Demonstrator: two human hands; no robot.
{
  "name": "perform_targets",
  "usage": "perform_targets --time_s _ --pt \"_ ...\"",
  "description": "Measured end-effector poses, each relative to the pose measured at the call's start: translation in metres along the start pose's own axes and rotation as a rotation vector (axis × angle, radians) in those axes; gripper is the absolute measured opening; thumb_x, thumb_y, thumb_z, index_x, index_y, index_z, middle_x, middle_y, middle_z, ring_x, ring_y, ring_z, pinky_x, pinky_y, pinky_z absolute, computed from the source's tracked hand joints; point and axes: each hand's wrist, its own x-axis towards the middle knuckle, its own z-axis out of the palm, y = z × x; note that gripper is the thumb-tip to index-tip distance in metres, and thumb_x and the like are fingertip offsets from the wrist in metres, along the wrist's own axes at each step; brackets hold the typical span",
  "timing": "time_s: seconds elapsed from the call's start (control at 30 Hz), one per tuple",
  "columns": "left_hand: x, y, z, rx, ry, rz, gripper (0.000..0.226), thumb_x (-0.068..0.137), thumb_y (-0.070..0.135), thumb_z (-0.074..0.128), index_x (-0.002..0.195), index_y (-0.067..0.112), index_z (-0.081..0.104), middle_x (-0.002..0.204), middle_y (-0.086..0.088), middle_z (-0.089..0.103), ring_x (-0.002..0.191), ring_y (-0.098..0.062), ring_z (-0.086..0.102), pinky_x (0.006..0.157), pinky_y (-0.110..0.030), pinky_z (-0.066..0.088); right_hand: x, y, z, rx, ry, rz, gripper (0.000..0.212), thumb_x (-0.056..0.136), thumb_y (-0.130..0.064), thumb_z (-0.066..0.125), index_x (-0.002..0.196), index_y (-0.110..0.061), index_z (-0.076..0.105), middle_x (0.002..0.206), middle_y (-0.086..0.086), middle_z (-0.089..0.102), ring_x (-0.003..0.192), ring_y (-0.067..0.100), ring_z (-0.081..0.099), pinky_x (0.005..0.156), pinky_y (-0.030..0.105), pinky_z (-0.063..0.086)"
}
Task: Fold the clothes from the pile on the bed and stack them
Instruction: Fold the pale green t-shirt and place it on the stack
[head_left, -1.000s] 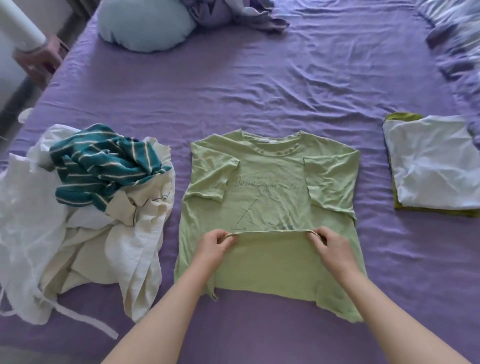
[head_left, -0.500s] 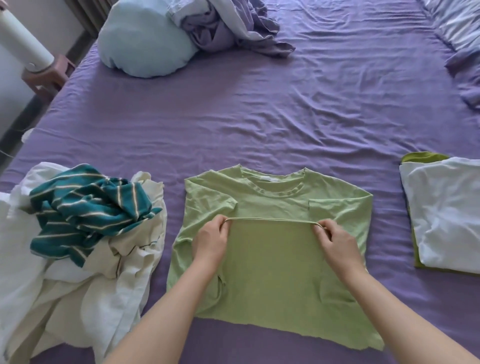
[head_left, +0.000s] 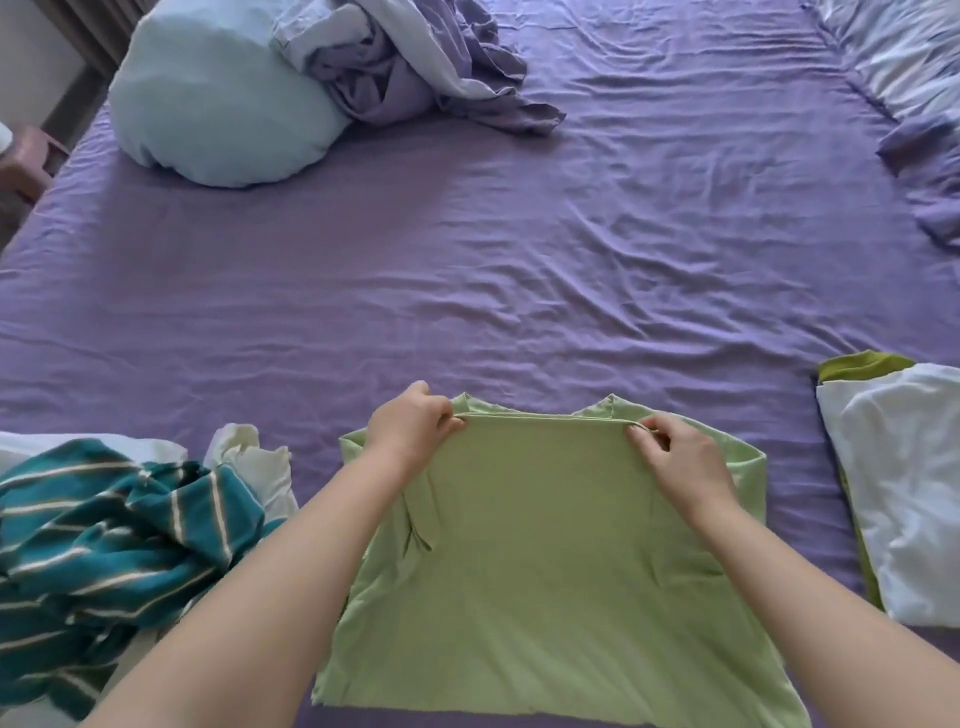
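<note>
Both hands, left (head_left: 410, 428) and right (head_left: 675, 457), pinch the hem of the light green cotton T-shirt (head_left: 545, 545) on the purple bed sheet (head_left: 467, 260). The hem, mid-chest half a second ago, now reaches the collar. The teal striped pile (head_left: 104, 530) lies left of the shirt, the folded white stack (head_left: 904, 493) right.

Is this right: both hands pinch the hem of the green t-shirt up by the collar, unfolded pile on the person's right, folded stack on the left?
Sides are swapped. The head view shows the unfolded pile, with its teal striped garment, on the person's left and the folded stack on the right. The rest holds: left hand and right hand pinch the hem of the green t-shirt by the collar.
</note>
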Motion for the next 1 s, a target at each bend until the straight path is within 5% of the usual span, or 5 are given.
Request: perform_targets --time_s 0.2,0.43,0.63,0.87,1.0 --pt "0.041 0.009 0.033 0.042 0.057 -0.066 0.02 0.094 0.017 0.05 0.111 0.013 0.059 0.116 -0.009 0.049 0.095 -0.029 0.048 0.069 -0.035 0.039 0.049 0.016 0.026 -0.045 -0.016 0.073 0.017 0.091 -0.033 0.058 0.099 -0.019 0.066 0.095 0.005 0.067 0.094 0.027 0.059 0.076 0.035 0.044" --pt "0.001 0.087 0.098 0.001 0.17 0.486 0.038 0.055 0.008 0.084 0.09 0.017 0.074 0.1 -0.008 0.069 0.092 -0.027 0.067 0.077 -0.035 0.054 0.028 0.044 0.036 -0.014 0.168 -0.193 0.021 0.084 -0.008 0.067 0.105 -0.003 0.065 0.106 0.013 0.062 0.101 0.031 0.056 0.092 0.032 0.038" --pt "-0.021 0.138 0.141 0.122 -0.225 0.459 0.053 0.1 0.022 0.028 0.151 0.022 0.014 0.161 -0.003 -0.003 0.147 -0.026 -0.01 0.115 -0.045 -0.013 -0.038 0.102 0.021 -0.251 0.102 -0.459 0.037 0.084 -0.041 0.055 0.101 -0.011 0.07 0.117 0.008 0.062 0.108 0.026 0.057 0.089 0.04 0.046" --pt "-0.024 0.164 0.148 0.057 -0.226 0.344 0.046 0.097 0.04 0.036 0.142 0.041 0.028 0.161 0.0 -0.004 0.145 -0.028 -0.016 0.114 -0.051 -0.015 -0.049 0.132 -0.003 -0.363 -0.167 -0.533 0.066 0.058 -0.046 0.085 0.115 -0.016 0.068 0.138 0.008 0.051 0.127 0.027 0.048 0.097 0.042 0.044" --pt "-0.013 0.169 0.148 0.041 -0.229 0.332 0.044 0.097 0.047 0.034 0.14 0.042 0.031 0.16 0.001 0.005 0.146 -0.027 -0.013 0.114 -0.052 -0.012 -0.037 0.132 -0.014 -0.077 -0.091 -0.426 0.03 0.067 -0.005 0.082 0.095 -0.014 0.075 0.12 0.006 0.064 0.108 0.02 0.062 0.092 0.022 0.046"
